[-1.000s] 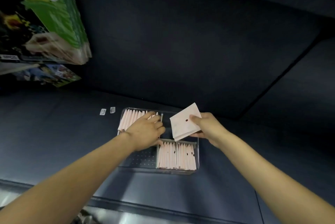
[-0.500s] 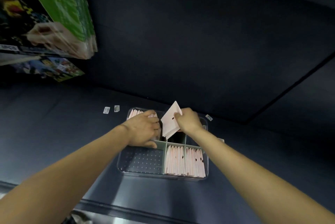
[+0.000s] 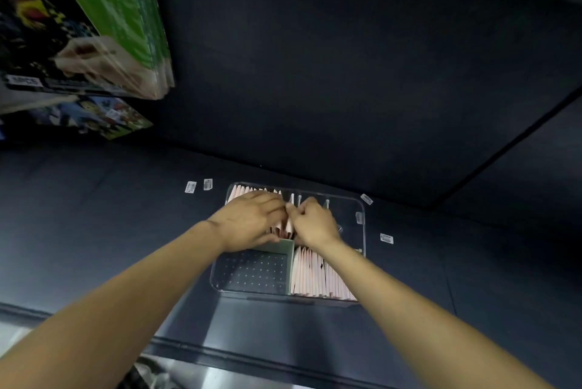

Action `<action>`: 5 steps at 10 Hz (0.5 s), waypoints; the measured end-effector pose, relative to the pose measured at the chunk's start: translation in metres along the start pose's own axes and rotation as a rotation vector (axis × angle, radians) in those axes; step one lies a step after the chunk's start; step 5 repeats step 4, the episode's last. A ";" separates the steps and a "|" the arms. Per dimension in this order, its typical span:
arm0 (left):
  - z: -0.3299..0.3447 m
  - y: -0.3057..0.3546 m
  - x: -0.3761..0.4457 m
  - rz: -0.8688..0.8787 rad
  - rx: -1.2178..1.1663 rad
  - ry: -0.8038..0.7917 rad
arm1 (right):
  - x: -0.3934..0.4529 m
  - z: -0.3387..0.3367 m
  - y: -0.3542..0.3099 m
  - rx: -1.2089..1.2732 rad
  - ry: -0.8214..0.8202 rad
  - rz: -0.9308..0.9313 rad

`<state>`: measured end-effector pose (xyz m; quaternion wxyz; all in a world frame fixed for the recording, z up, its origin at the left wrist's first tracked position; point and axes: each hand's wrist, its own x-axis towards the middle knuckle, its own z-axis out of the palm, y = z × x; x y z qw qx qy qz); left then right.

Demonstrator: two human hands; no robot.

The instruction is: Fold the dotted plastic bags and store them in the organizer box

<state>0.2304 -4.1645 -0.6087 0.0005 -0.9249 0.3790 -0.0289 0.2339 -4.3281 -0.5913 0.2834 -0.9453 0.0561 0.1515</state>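
Observation:
A clear organizer box with several compartments stands on the dark table. Folded pink dotted bags stand in a row in its far left compartment, and more folded bags fill the near right one. The near left compartment holds nothing. My left hand lies over the far left row and presses the bags leftward. My right hand pinches one folded bag, which stands in the gap beside that row. My hands hide most of this bag.
Small white stickers lie on the table left of the box, and another sticker lies to its right. Green and black printed packages hang at the upper left. The table's near edge runs below my forearms.
My right hand carried the folded bag from above the box's right side leftward and down into the far left compartment. My left hand stayed on the row of bags.

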 end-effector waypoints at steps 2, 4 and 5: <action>0.002 0.009 -0.005 -0.141 -0.085 -0.011 | 0.003 0.002 0.004 0.178 -0.061 0.032; -0.046 0.029 0.002 -0.312 -0.189 0.147 | -0.033 -0.048 0.015 0.194 0.006 -0.084; -0.046 0.029 0.002 -0.312 -0.189 0.147 | -0.033 -0.048 0.015 0.194 0.006 -0.084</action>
